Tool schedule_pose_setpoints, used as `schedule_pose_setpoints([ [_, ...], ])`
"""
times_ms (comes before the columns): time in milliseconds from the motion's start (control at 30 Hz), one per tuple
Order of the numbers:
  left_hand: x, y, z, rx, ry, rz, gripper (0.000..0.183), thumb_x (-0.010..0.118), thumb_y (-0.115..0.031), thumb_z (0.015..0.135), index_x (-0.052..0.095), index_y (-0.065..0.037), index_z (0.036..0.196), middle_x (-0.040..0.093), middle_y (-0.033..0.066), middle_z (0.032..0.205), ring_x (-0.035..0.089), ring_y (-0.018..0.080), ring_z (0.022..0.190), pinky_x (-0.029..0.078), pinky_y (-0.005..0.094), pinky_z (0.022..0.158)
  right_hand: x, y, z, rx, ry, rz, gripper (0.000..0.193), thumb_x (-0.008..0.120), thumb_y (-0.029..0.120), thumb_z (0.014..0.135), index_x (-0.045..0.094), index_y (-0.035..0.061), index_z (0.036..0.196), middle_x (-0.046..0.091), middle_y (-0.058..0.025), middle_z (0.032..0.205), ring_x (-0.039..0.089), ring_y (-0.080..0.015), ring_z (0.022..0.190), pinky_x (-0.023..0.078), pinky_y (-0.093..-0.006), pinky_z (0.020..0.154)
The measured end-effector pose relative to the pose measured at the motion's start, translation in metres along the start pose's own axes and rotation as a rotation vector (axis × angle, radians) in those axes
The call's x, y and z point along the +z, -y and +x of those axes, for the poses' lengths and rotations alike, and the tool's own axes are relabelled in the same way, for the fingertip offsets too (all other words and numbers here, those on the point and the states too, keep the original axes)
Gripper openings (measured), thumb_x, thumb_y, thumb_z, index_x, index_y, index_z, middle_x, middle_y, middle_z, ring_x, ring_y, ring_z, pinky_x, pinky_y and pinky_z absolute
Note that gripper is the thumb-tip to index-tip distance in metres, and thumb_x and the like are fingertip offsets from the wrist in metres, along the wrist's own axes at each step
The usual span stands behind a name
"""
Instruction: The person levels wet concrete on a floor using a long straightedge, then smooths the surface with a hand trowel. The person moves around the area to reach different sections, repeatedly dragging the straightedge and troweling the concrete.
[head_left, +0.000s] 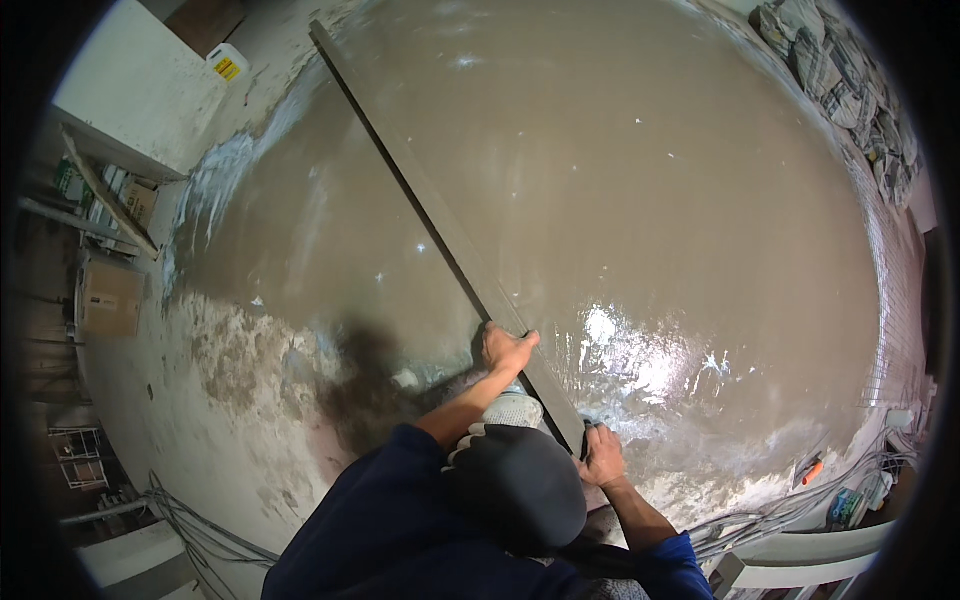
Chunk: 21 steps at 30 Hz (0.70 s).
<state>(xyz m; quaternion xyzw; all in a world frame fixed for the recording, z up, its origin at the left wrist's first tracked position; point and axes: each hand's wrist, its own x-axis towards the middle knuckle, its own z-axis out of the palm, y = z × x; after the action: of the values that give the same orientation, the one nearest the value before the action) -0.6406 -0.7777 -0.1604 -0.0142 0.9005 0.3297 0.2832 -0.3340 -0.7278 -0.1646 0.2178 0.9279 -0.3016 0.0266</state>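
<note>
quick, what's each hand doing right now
Left hand: closed, holding the long straight bar partway along.
Right hand: closed, holding the same bar at its near end.

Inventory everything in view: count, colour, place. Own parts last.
Bar: 1, grey, across wet patch
Wet patch: 1, grey-brown, centre
Jug: 1, white, upper left
Box: 1 clear, brown, left
Plank: 1, brownish, left
Sacks: several, greyish, upper right
Mesh: 1, pale, right edge
Tool: 1, orange handle, lower right
Cables: 2 bundles, grey, both lower corners
Board: 1, pale, lower right
Rounded shape: 1, black, lower centre; unclear
Sleeves: 2, blue, lower edge
Left hand: 1, bare, gripping bar
Right hand: 1, bare, at bar's near end
</note>
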Motion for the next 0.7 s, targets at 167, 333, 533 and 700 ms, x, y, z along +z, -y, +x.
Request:
schedule_pose_setpoints([
  [167,0.000,0.004,0.002,-0.044,0.006,0.012,0.085,0.086,-0.037,0.064,0.047,0.010,0.124,0.058,0.0277,0.124,0.057,0.0399,0.118,0.047,0.0438,0.101,0.013,0.001,-0.002,-0.016,-0.052,0.038,0.068,0.076,0.041,0.066,0.054,-0.0013,0.115,0.053,-0.0173,0.101,0.053,-0.0385,0.096,0.041,-0.0483,0.082],
  [333,0.000,0.004,0.001,-0.024,0.018,0.047,0.090,0.086,-0.038,0.067,0.042,0.009,0.130,0.057,0.0282,0.125,0.057,0.0400,0.118,0.046,0.0443,0.102,0.010,0.008,-0.003,0.004,-0.038,0.038,0.068,0.076,0.040,0.066,0.054,-0.0014,0.115,0.053,-0.0173,0.102,0.054,-0.0378,0.097,0.042,-0.0479,0.083],
  [533,-0.018,-0.008,0.008,0.001,0.057,0.075,0.097,0.086,-0.038,0.071,0.030,0.008,0.135,0.056,0.0310,0.127,0.056,0.0413,0.120,0.046,0.0451,0.102,0.003,0.019,-0.004,0.114,0.071,-0.054,0.069,0.079,0.034,0.066,0.051,-0.0010,0.119,0.051,-0.0183,0.111,0.051,-0.0381,0.105,0.041,-0.0487,0.087],
  [700,-0.024,-0.015,0.021,0.068,0.082,0.120,0.098,0.086,-0.035,0.071,0.027,0.011,0.135,0.059,0.0309,0.122,0.059,0.0416,0.116,0.047,0.0440,0.101,0.007,0.021,-0.007,0.176,0.066,0.022,0.070,0.080,0.025,0.065,0.049,0.0008,0.123,0.048,-0.0198,0.114,0.048,-0.0399,0.108,0.040,-0.0503,0.089],
])
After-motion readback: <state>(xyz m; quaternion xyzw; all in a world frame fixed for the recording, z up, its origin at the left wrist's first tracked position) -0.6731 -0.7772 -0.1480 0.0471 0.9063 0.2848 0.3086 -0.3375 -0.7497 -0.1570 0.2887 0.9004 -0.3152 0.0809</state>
